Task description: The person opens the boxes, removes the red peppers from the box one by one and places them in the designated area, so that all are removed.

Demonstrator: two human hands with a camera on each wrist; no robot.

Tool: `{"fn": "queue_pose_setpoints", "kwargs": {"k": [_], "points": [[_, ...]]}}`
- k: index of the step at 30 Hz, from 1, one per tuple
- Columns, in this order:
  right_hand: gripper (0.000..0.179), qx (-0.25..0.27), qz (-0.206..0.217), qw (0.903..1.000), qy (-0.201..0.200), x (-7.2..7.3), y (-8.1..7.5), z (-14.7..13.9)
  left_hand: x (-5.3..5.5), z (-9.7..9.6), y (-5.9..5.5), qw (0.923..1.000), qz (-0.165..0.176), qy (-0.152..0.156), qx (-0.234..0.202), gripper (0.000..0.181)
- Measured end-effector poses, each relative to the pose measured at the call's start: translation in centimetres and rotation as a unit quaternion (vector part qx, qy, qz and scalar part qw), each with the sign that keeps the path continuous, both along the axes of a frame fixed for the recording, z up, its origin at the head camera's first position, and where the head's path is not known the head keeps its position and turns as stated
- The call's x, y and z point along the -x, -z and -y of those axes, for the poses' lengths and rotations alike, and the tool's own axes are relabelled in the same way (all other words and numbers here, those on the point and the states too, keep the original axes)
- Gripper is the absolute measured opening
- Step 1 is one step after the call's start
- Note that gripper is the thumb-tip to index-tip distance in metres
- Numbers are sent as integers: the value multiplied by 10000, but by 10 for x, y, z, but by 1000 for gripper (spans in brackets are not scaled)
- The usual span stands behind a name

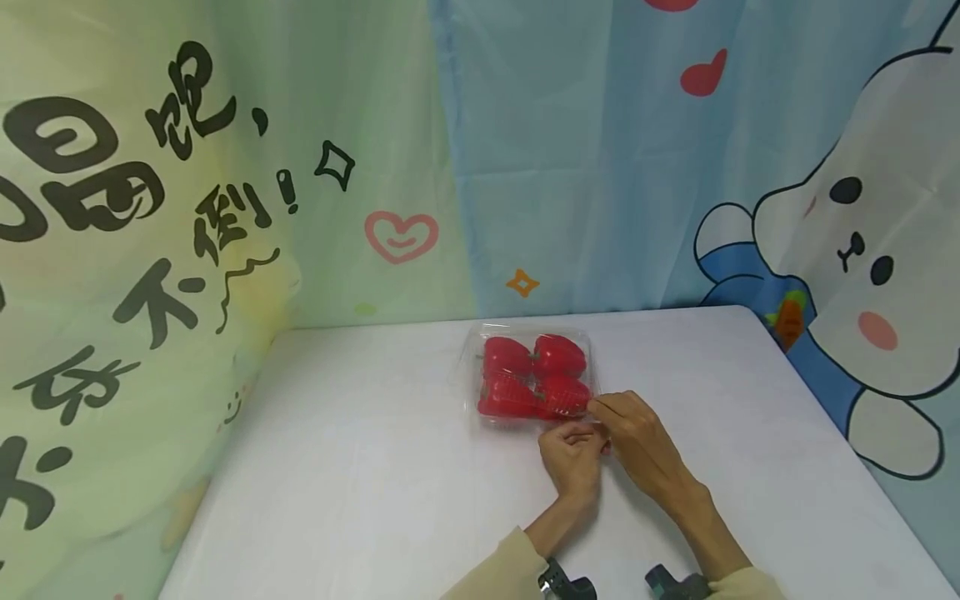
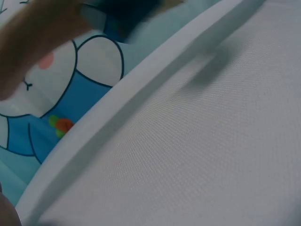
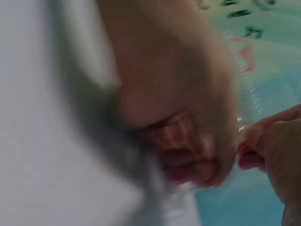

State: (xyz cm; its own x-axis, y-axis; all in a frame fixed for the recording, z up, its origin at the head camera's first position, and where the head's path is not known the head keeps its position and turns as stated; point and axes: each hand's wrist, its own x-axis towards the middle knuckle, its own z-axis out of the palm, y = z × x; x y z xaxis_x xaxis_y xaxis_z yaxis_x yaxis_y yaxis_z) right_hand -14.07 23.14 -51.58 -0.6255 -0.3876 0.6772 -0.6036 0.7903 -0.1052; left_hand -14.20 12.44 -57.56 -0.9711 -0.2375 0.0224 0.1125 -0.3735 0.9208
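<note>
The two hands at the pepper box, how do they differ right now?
The right hand reaches farther, its fingertips pinching the rim of the clear plastic box beside the red peppers. The left hand sits nearer the person, fingers curled at the box's near corner. Both meet at that same corner above the white table.

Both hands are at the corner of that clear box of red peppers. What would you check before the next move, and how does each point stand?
1. Clear box flat on the table: ok.
2. Four red peppers inside the box: ok.
3. Right hand at the box's near corner: ok.
4. Left hand at the same corner: ok.
5. Firm pinch on the lid edge: cannot tell, wrist views blurred.
6. Lid latched or loose: cannot tell.
</note>
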Motion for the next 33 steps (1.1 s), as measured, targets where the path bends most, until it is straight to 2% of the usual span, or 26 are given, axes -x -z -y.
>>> {"fn": "queue_pose_setpoints", "kwargs": {"k": [4, 8, 12, 18, 26, 29, 33], "points": [[52, 32, 87, 9998, 196, 3, -14, 3, 2, 1, -1, 10000, 80, -36, 41, 5], [54, 138, 214, 9994, 236, 3, -20, -1, 2, 3, -1, 9998, 193, -31, 64, 6], [49, 272, 238, 9991, 207, 5, -22, -4, 1, 4, 0, 9997, 215, -26, 99, 9], [38, 597, 192, 9974, 362, 12, -28, -9, 0, 7, 0, 9993, 330, 153, 110, 9], [31, 948, 38, 9949, 351, 24, -39, -12, 0, 15, -8, 9961, 783, 404, -85, 11], [31, 1051, 120, 9937, 361, 28, -44, -12, -1, 23, -12, 9948, 918, 430, -35, 10], [33, 1179, 241, 9919, 395, 32, -47, -15, -3, 39, -17, 9901, 1289, 560, 36, 10]]}}
